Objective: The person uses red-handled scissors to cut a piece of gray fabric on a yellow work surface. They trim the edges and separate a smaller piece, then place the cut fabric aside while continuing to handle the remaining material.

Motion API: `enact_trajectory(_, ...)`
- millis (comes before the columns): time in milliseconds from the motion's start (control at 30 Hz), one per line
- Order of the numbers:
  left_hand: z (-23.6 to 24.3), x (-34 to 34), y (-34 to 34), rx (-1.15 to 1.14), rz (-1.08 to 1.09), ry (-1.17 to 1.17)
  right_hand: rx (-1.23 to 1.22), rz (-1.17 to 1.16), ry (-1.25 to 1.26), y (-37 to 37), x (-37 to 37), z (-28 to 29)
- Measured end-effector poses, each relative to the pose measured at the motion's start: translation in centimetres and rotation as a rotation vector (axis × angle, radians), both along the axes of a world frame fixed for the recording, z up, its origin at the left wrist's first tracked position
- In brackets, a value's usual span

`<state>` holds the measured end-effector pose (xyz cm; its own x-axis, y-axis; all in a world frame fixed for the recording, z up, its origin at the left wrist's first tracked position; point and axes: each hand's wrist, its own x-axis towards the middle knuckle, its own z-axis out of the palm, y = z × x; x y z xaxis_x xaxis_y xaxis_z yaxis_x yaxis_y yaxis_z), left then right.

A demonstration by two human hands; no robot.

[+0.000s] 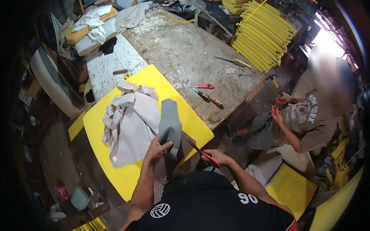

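Observation:
My left hand [155, 149] is closed on a grey-green piece of sheet material [169, 119], thumb on top, with its narrow part pointing away from me. My right hand [216, 158] grips red-handled scissors [211, 157]. Their dark blades point up and left, a little right of the sheet's edge, and look slightly parted. Beneath my left hand's side lies a yellow foam sheet [94, 127] over the table's near corner. Crumpled beige fabric [133, 129] rests on the foam, left of the grey-green piece.
A worn table [181, 50] carries a screwdriver [208, 97], a red cutter [204, 86], a long knife [231, 61] and a tape measure [128, 76]. Yellow strips [262, 34] are stacked beyond. At right a co-worker [312, 111] holds red-handled tools. More foam [291, 188] lies lower right.

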<state>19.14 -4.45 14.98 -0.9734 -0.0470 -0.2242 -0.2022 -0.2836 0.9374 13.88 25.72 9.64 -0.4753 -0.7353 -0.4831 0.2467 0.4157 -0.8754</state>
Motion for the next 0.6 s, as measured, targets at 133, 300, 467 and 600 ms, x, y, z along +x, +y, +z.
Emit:
enact_trajectory(133,-0.2,0.1,-0.3,-0.024,-0.06,0.017,-0.064,0.012,0.024,-0.2,0.1,1.2)
enact_trajectory(300,-0.2,0.0,-0.4,-0.055,-0.105,-0.012,-0.065,0.044,0.039,0.0,-0.4,1.2)
enact_trajectory(467,1.3,0.6,-0.1,0.012,-0.106,-0.023,-0.032,0.04,-0.034,-0.3,-0.3,2.4)
enact_trajectory(600,1.1,0.7,-0.1,-0.022,-0.087,-0.057,0.019,0.104,0.06,-0.8,-0.7,3.6)
